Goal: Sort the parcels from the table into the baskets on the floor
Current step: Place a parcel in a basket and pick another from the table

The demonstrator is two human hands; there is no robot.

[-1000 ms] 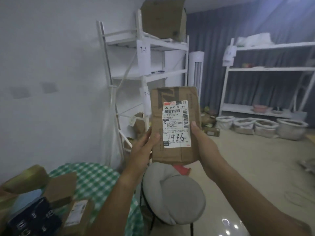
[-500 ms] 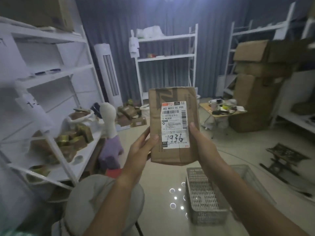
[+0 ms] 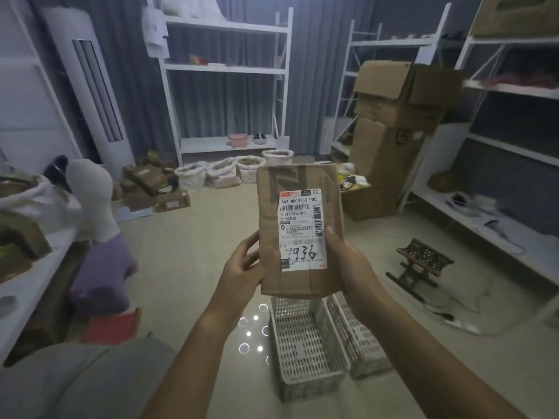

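While the flat brown cardboard parcel with the white shipping label is held upright in the air, label facing the camera and the handwritten number 1936 legible on it, nothing shows it sorted yet. The left hand grips its lower left edge with the fingers curled behind and the thumb at the front; the right hand clasps the lower right edge, thumb pressed on the label's corner. Directly below the parcel, on the pale floor, stand two white perforated plastic baskets side by side and touching. The nearer one looks bare inside as far as its mesh shows; the farther basket's interior is partly hidden by the right forearm, so I cannot tell whether it holds anything. My judgement is that sorting is at an early stage: this parcel remains to be lowered into one basket. The table is out of view, so how many parcels remain cannot be told.
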